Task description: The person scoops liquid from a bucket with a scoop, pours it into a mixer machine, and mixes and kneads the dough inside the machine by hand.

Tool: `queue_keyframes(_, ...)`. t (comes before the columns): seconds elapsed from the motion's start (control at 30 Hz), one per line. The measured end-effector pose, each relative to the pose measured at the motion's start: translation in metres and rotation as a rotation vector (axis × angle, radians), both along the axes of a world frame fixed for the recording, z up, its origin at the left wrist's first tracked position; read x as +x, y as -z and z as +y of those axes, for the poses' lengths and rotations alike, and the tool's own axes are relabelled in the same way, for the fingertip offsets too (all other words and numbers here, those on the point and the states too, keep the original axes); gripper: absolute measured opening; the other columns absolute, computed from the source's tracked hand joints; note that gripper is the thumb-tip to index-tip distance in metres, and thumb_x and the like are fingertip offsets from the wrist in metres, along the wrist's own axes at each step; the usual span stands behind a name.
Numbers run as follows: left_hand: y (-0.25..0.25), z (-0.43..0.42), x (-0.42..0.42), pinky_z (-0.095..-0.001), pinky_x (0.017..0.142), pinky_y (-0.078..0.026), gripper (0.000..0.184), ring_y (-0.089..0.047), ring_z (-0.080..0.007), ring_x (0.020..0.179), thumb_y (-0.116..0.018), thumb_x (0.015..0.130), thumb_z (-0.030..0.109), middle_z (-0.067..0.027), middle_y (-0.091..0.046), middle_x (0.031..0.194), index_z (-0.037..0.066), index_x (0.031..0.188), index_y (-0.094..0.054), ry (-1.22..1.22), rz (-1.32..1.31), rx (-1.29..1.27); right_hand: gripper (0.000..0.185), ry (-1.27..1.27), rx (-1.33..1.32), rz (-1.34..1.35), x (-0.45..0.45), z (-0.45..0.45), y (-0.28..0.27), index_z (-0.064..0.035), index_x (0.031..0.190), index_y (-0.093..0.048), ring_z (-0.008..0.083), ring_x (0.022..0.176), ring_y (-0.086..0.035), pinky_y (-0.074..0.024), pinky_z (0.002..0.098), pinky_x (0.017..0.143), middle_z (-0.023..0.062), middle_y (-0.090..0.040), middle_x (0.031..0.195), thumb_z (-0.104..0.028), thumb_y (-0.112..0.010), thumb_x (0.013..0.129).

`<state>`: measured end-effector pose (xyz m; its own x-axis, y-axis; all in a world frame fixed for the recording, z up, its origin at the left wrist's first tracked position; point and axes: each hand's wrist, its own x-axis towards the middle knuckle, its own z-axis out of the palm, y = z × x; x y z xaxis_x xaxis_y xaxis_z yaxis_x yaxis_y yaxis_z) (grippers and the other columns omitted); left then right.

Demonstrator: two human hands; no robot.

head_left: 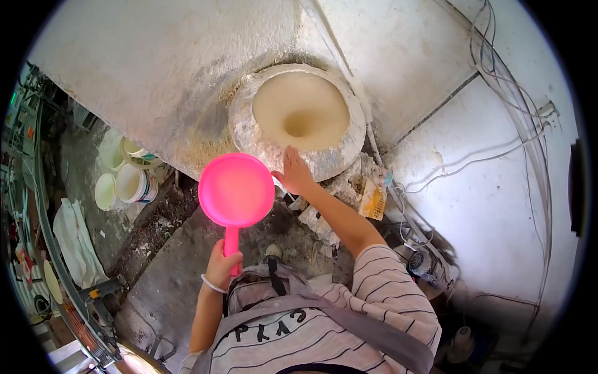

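A bright pink round scoop [237,190] is held upright by its handle in my left hand [223,267], whose fingers wrap round the handle. The inside of the scoop looks smooth. Just right of the scoop, my right hand [295,172] lies at the near rim of a round stone-like basin [246,112], fingers stretched out towards it. Whether the fingertips touch the rim is hard to tell. Inside the basin is a beige, cloudy liquid [324,100] with a funnel-shaped hollow near its middle.
Several white buckets [134,183] stand on the floor at the left, with a pale sack [78,243] below them. Rubble and an orange-and-white packet [372,199] lie right of my right hand. Cables [523,143] run along the right wall. Metal machinery lines the left edge.
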<state>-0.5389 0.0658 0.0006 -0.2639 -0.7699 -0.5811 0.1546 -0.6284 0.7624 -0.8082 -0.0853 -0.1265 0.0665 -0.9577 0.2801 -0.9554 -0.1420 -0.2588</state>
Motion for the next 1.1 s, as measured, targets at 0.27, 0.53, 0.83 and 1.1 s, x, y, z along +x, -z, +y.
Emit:
queue_keyframes(0.27,0.006,0.014,-0.006,-0.0258,0.036,-0.039,0.032,-0.048,-0.0142,0.042,-0.055,0.070,0.001,-0.0062,-0.047,0.063,-0.002,0.096,-0.037,0.123,0.025,0.015,0.022,-0.656,0.464,-0.545,0.057,0.042,-0.112,0.0003,0.079,-0.053,0.0331,0.088,-0.054,-0.0392,0.0437,0.082,0.0175,-0.055,0.087,-0.021,-0.048,0.079)
queue_keyframes(0.53,0.002,0.022,-0.011,-0.0258,0.036,-0.039,0.035,-0.047,-0.0143,0.042,-0.056,0.069,0.002,-0.0063,-0.047,0.063,-0.003,0.098,-0.037,0.180,0.042,0.019,0.022,-0.487,0.742,-0.415,0.072,0.038,-0.052,0.0007,0.092,-0.057,0.0267,0.082,-0.059,-0.0464,0.0402,0.071,0.0181,-0.058,0.093,-0.010,-0.045,0.078)
queue_keyframes(0.83,0.009,0.010,-0.024,-0.0257,0.036,-0.039,0.037,-0.048,-0.0148,0.041,-0.058,0.068,0.002,-0.0064,-0.047,0.063,-0.002,0.098,-0.037,0.200,-0.026,-0.040,0.021,0.000,1.186,-1.245,0.057,0.035,-0.044,-0.0048,0.093,-0.057,0.0192,0.072,-0.059,-0.0491,0.0354,0.063,0.0053,-0.061,0.082,-0.021,-0.048,0.083)
queue_keyframes(1.1,0.008,-0.004,-0.025,-0.0251,0.037,-0.039,0.035,-0.048,-0.0145,0.042,-0.057,0.069,0.003,-0.0063,-0.048,0.064,-0.002,0.098,-0.038,0.174,0.031,0.000,0.032,-0.263,0.665,-1.975,-0.035,-0.126,-0.124,0.0006,0.105,-0.049,0.0201,0.090,-0.056,-0.0489,0.0277,0.080,0.0120,-0.055,0.098,-0.023,-0.053,0.084)
